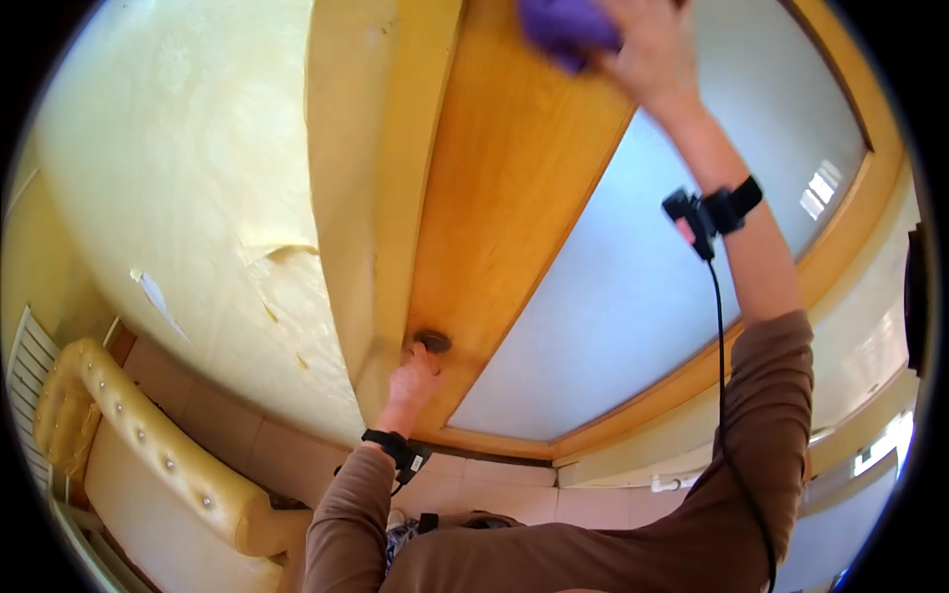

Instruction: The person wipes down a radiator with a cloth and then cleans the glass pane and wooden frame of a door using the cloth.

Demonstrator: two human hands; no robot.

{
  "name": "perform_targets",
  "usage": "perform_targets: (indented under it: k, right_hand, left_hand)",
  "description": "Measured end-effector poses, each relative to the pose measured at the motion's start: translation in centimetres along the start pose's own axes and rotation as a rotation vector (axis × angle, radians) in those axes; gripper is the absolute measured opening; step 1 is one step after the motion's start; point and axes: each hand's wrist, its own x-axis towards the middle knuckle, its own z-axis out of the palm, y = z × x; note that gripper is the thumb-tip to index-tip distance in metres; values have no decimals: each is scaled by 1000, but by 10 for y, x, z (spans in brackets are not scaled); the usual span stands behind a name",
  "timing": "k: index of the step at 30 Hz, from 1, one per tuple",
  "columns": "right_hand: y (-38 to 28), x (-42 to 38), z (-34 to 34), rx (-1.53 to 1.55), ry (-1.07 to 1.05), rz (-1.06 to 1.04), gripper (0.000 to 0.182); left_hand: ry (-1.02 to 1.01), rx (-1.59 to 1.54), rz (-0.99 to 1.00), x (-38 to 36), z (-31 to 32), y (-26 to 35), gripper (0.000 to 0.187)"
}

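Observation:
A wooden door (499, 188) with a large frosted glass panel (613, 287) stands in front of me. Low on its wooden part is a dark round knob (432, 342), and the fingers of my left hand (415, 378) are closed at it. My right hand (657, 54) is raised high at the top of the view, closed on a bunched purple cloth (568, 32) over the upper part of the door. Motion blurs this hand and the cloth a little. Both wrists wear black straps with small devices.
Left of the door frame is a pale wall (188, 168) with torn, peeling covering. A tufted yellow sofa or bed (163, 460) stands at the lower left, beside a white railing (30, 371). Pink tiles (504, 489) cover the floor. A black cable (722, 346) hangs from my right wrist.

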Motion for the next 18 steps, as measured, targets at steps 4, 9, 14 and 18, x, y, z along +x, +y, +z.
perform_targets:
  k: [4, 9, 14, 18]
  right_hand:
    - [11, 51, -5, -290, 248, 249, 55]
    - [-26, 2, 43, -318, 156, 230, 56]
    - [-151, -72, 5, 58, -339, 176, 61]
    - [-189, -103, -5, 166, -370, -22, 47]
  left_hand:
    - [-11, -10, 64, 0, -1, -9, 60]
    - [-30, 20, 144, 2, 0, -9, 61]
    - [-110, -6, 148, 2, -4, -2, 68]
    - [-32, 19, 150, 5, 15, -12, 73]
